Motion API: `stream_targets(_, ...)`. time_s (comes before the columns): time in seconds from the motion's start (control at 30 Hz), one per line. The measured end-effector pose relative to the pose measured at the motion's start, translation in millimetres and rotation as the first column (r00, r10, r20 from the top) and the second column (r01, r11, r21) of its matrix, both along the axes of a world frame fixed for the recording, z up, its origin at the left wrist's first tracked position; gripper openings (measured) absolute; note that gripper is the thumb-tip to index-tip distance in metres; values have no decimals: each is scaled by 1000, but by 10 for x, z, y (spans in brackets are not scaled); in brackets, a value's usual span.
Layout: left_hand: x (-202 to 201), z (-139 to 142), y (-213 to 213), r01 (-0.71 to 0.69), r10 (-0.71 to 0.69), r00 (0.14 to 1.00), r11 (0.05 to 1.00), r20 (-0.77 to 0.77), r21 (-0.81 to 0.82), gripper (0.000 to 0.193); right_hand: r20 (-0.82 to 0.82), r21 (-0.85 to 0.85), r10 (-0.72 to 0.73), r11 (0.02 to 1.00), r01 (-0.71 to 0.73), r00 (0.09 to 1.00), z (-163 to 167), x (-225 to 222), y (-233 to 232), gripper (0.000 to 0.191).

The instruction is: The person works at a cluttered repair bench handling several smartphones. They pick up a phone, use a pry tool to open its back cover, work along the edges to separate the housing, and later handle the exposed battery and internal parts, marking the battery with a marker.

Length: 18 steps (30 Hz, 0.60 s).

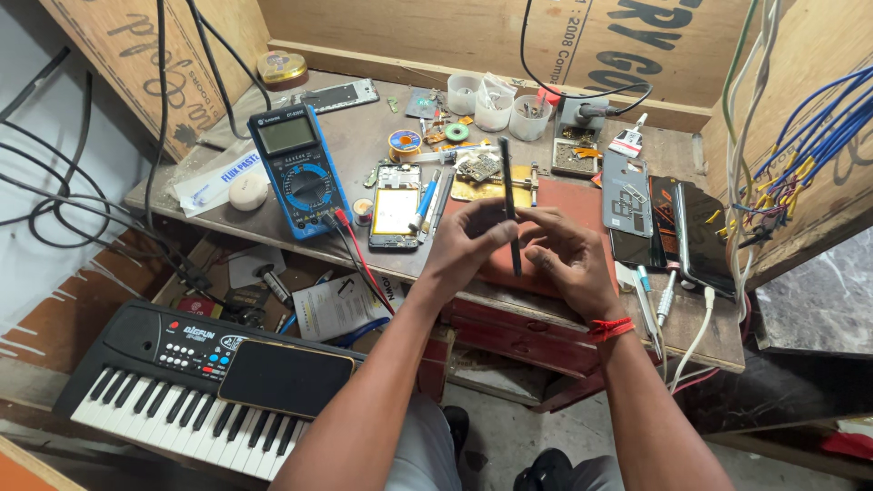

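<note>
A thin dark phone (507, 193), seen edge-on, stands upright between my hands above the workbench (382, 145). My left hand (473, 244) grips its lower left side with the fingers closed around it. My right hand (568, 259), with a red band at the wrist, touches the phone's lower right edge with its fingertips. An opened phone with a yellow inside (396, 207) lies on the bench just left of my hands.
A blue multimeter (298, 168) with red and black leads sits at the left. Several phones (668, 227) lie at the right beside blue and white wires (782, 136). White cups (496, 105), solder reels and small parts fill the back. A small keyboard (145, 382) carries a black phone (284, 378).
</note>
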<state>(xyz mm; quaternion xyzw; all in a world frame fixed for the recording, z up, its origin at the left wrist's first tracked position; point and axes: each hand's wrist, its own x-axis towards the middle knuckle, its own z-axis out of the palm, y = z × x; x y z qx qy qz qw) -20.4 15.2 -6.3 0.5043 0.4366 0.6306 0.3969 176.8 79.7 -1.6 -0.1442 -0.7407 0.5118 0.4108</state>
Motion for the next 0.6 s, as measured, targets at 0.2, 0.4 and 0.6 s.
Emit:
stream_targets(0.2,-52,-77,78,12,-8,994,999,106,-42,68,0,49,70,996,-70,998,121,-9,-56,47)
stream_targets(0.4,-29,-64,129,-55,63,994,994,92,-92,72,-11,17,99,995,-99,995,126,14,-84,50)
stream_targets(0.6,46,6,136,-186,185,983,977,-18,-106,73,4,69,4,998,-4,1000,101,-9,-88,52)
